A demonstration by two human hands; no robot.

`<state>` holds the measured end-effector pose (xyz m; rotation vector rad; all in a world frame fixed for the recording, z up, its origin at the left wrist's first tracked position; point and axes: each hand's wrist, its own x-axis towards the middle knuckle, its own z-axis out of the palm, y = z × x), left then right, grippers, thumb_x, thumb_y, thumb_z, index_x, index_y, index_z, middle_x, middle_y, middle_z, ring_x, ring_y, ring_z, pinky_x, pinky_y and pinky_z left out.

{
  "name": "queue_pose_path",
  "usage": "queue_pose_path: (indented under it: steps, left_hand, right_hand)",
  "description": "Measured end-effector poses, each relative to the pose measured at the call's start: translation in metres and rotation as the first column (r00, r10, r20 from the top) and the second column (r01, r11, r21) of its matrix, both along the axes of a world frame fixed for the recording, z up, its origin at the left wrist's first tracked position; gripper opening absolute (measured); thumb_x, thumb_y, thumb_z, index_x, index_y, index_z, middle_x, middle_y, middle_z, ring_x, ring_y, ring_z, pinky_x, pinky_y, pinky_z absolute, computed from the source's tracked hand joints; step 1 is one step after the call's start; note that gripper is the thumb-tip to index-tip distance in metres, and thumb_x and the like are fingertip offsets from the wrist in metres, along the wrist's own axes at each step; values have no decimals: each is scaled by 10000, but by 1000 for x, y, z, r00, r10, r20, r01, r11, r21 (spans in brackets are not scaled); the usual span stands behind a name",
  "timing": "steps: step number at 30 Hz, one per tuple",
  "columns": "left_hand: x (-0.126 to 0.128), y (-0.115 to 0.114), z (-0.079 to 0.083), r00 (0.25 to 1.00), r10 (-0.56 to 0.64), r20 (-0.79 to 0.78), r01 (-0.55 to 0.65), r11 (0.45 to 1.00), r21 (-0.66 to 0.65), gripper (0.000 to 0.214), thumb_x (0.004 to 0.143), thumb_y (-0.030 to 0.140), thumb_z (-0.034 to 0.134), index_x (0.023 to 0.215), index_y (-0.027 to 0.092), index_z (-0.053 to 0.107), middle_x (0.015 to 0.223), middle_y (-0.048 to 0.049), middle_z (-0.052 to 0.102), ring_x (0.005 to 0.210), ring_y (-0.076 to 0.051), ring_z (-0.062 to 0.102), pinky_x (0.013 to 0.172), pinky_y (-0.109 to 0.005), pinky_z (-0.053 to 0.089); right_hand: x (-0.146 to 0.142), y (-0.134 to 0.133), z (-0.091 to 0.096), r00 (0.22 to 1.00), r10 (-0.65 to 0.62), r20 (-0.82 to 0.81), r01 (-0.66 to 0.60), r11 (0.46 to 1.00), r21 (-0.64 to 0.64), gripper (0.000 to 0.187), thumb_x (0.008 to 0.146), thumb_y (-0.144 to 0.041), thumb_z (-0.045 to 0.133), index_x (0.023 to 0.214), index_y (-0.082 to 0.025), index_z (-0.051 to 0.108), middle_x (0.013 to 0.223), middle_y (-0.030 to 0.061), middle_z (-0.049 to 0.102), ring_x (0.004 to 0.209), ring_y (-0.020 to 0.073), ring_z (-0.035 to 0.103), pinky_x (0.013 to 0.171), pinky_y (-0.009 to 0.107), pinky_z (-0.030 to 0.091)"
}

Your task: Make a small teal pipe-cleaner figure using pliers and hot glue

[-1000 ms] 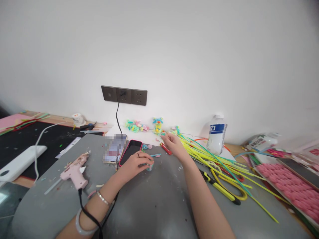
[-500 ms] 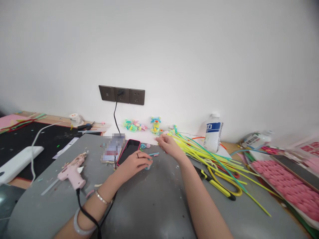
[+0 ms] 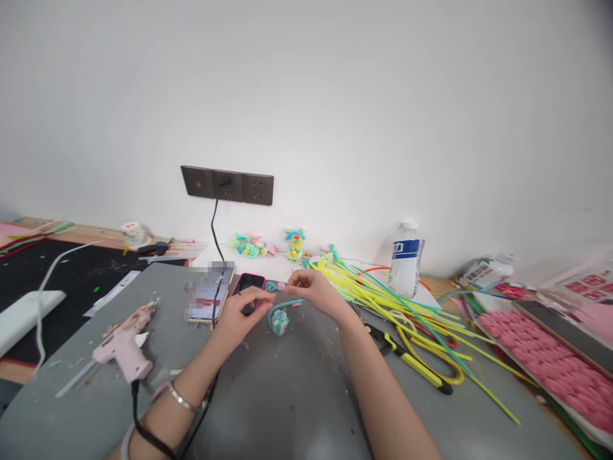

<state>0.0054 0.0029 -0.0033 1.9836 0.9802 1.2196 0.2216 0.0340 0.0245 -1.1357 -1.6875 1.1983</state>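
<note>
Centrally, the left hand (image 3: 241,317) and right hand (image 3: 316,291) curl narrowly, their grip unclear; just below, mid-frame on the grey counter (image 3: 292,390), the small pastel bundle (image 3: 279,323) looks light and soft, probably best pinched gently at its sides.

Soft bright light, wall (image 3: 335,115) dimmer toward corners, wide-angle stretch, partly pixelated phone (image 3: 205,303)

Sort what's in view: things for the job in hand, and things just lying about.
Probably the job, judging by how near they lie to the left hand and right hand:
multicoloured piece
blue strip

Also possibly the job:
pink glue gun
yellow-green stems

Apparently just lying about:
pink-rimmed phone
white bottle
pink braided pad
</note>
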Motion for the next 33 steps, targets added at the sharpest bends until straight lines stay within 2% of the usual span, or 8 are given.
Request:
queue_pose_path:
  steps: [5, 8, 15, 21, 24, 26, 29, 33]
  left_hand:
    - [-4, 2, 1, 972, 214, 101, -197, 968, -156, 187, 846, 319, 656, 934, 175, 735, 857, -56, 754, 745, -190, 668, 660, -274, 511]
    - [-4, 1, 3, 972, 205, 117, -185, 970, -157, 183, 835, 325, 660, 909, 173, 731, 802, -42, 730, 690, -170, 633, 615, -256, 478]
    - [-2, -2, 6, 984, 170, 54, -164, 982, -96, 144, 840, 298, 651, 887, 191, 735, 787, -30, 710, 666, -159, 580, 614, -255, 429]
    - [-3, -1, 7, 981, 182, 66, -171, 975, -142, 163, 851, 330, 626, 870, 188, 703, 804, -35, 699, 675, -162, 579, 625, -255, 433]
    - [-2, -3, 8, 975, 202, 90, -187, 971, -146, 205, 841, 347, 635, 722, 191, 577, 671, 15, 571, 606, -132, 507, 590, -233, 406]
    - [-2, -3, 7, 968, 220, 121, -202, 968, -146, 287, 836, 354, 633, 662, 203, 462, 625, 47, 451, 575, -114, 445, 563, -215, 380]
    - [-1, -3, 7, 958, 226, 174, -200, 967, -155, 317, 833, 357, 615, 645, 210, 406, 632, 52, 405, 567, -107, 414, 543, -204, 370]
    - [-1, -2, 7, 938, 266, 224, -223, 954, -200, 271, 798, 376, 657, 672, 199, 495, 649, 30, 503, 603, -125, 518, 581, -218, 442]
  right_hand:
    - [-1, -4, 3, 1000, 8, -28, -10, 997, -76, 265, 721, -420, 745, 690, -179, 638, 665, 5, 637, 613, 147, 564, 533, 246, 427]
    - [-4, -8, 7, 997, 67, -38, -70, 993, -95, 281, 777, -430, 701, 702, -200, 558, 689, 16, 683, 589, 138, 555, 536, 248, 434]
    - [-12, -10, 10, 996, 84, -31, -82, 994, 67, 313, 944, -480, 453, 749, -235, 441, 673, -19, 614, 519, 123, 454, 528, 250, 398]
    - [2, -2, 6, 979, -134, 157, 109, 981, 160, 492, 943, -495, 425, 543, -215, 481, 519, -27, 458, 503, 132, 424, 561, 269, 360]
    - [16, 2, 2, 959, -202, 198, 174, 973, 151, 520, 941, -508, 413, 515, -216, 474, 479, -31, 439, 480, 134, 419, 559, 274, 357]
    - [30, 4, -2, 932, -282, 226, 251, 955, 158, 420, 919, -480, 453, 598, -215, 508, 535, -27, 502, 518, 146, 462, 582, 277, 381]
    - [60, 7, -7, 842, -471, 263, 435, 881, 187, 207, 855, -413, 538, 854, -207, 559, 691, -9, 587, 618, 176, 537, 634, 295, 415]
    - [107, 8, -9, 698, -637, 327, 608, 768, 200, 217, 835, -354, 535, 950, -181, 600, 750, 48, 635, 682, 223, 599, 660, 333, 437]
